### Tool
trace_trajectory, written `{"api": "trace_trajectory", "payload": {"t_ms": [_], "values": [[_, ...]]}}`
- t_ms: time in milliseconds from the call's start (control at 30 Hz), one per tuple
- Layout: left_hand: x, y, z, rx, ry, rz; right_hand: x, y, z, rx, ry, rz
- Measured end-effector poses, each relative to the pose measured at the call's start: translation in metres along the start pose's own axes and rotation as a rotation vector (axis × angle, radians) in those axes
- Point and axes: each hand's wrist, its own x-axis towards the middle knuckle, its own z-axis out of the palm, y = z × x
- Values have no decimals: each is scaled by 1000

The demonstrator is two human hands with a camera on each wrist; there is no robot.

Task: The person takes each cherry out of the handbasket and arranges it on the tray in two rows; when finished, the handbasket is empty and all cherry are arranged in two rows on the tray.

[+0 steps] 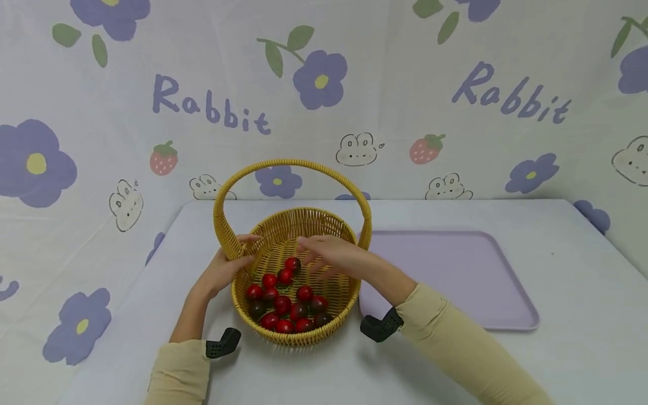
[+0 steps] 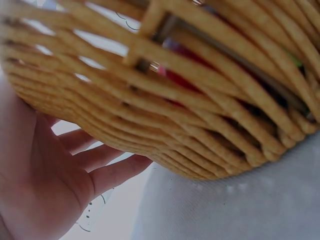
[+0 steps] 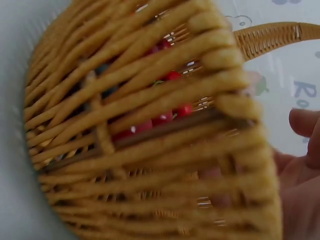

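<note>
A yellow woven basket (image 1: 296, 337) with a tall arched handle stands on the table. Several glossy round fruits (image 1: 282, 305), dark red to nearly black and cherry-like, lie in its near half. At the basket's left side, my left hand (image 1: 223, 270) grips the rim by the foot of the handle. The left wrist view shows the palm and some fingers (image 2: 117, 175) along the outer weave. Over the right part of the basket's inside hovers my right hand (image 1: 336, 257), fingers loosely bent, with nothing seen in them. In the right wrist view the weave hides most of that hand.
To the right of the basket, partly behind my right forearm, lies a flat lilac tray (image 1: 455, 270). A white cloth covers the table (image 1: 567, 349). Behind it hangs a curtain (image 1: 385, 67) printed with flowers and rabbits. Each wrist carries a small black device (image 1: 377, 327).
</note>
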Motion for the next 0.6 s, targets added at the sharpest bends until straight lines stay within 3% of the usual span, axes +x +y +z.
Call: {"api": "trace_trajectory", "payload": {"t_ms": [167,367,600], "values": [[0,0,1,30,0,-1,12,-2,5,-35,95,44],[0,0,1,48,11,-5,25,3,9,-164,166,72],[0,1,0,53,14,-7,34,9,13,-227,146,72]]}}
